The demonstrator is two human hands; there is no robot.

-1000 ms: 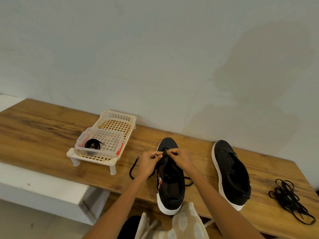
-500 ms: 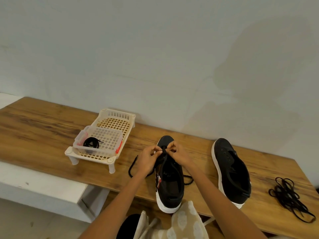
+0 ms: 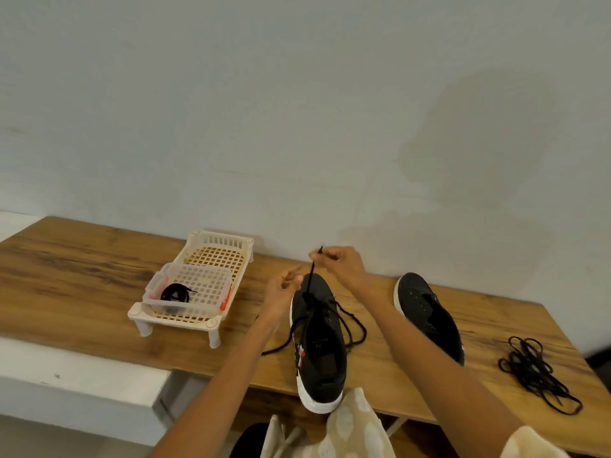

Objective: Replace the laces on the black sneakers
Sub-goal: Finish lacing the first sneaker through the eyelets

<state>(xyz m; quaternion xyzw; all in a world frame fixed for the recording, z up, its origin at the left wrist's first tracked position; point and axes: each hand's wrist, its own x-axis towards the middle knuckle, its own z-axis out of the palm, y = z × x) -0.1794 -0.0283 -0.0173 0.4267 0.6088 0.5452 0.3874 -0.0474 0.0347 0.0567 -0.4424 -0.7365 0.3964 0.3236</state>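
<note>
Pinching the lace tip [image 3: 320, 251] between right hand [image 3: 340, 264] fingers, now lifted up and away from the toe of the near sneaker [image 3: 318, 338], where 0.5 s ago both hands met low over the eyelets. Drawn taut from the front eyelets up to that pinch. Left hand [image 3: 285, 290] resting beside the toe, fingers loosely curled, holding nothing clearly; hard to tell if touching the shoe. Sneaker lying near the front edge of the bench [image 3: 82, 285], heel overhanging. Second sneaker [image 3: 428, 314] to the right, unlaced. Tangle of old laces [image 3: 537, 371] near the right end. Coiled lace [image 3: 175, 292] inside the clear box [image 3: 190, 289] on the tray [image 3: 198, 282], left.
</note>
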